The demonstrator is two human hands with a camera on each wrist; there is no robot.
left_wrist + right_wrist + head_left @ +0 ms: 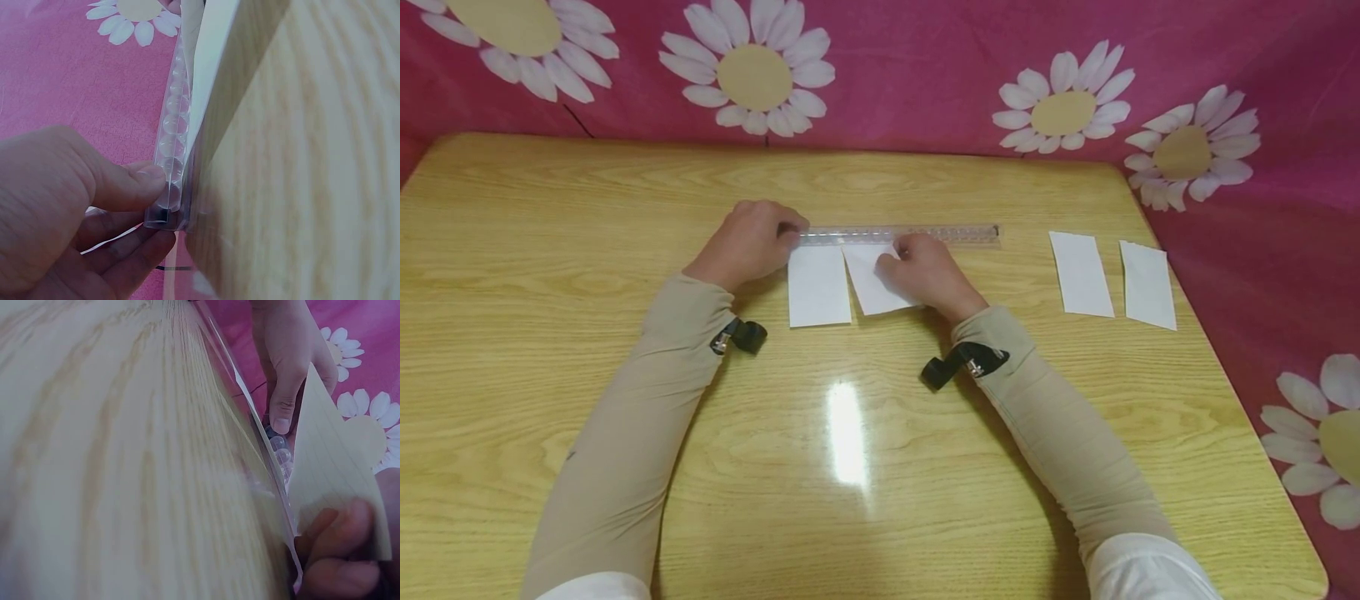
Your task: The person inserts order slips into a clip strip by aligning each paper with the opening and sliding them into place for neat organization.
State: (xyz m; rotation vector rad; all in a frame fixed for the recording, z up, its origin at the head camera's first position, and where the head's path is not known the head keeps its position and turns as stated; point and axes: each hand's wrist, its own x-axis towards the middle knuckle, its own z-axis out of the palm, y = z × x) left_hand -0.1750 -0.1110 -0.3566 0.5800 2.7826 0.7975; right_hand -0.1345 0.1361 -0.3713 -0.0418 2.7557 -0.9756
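Cloth [910, 92] of pink colour, with big white flowers, hangs behind the wooden table [512, 358]. Beginning from the left, a beige sleeve [617, 425] with a black wrist band [737, 336] leads to the left hand [741, 242]. This hand is closed at the left end of a clear plastic strip [857, 236]; in the left wrist view, the thumb lies over the strip and the fingers are below it. The strip, which has a row of round bumps, lies crosswise, toward the far part of the table. Just below it, the first white paper [818, 289] lies flat and nearly straight. Beside this, the second white paper [867, 283] is tilted, with a narrow gap between the two. The right hand [928, 271] pinches the second paper between curled fingers and thumb; whether it also touches the strip, I cannot tell. Well apart, near the right edge of the table, two more white papers [1081, 275] lie side by side, not touching.
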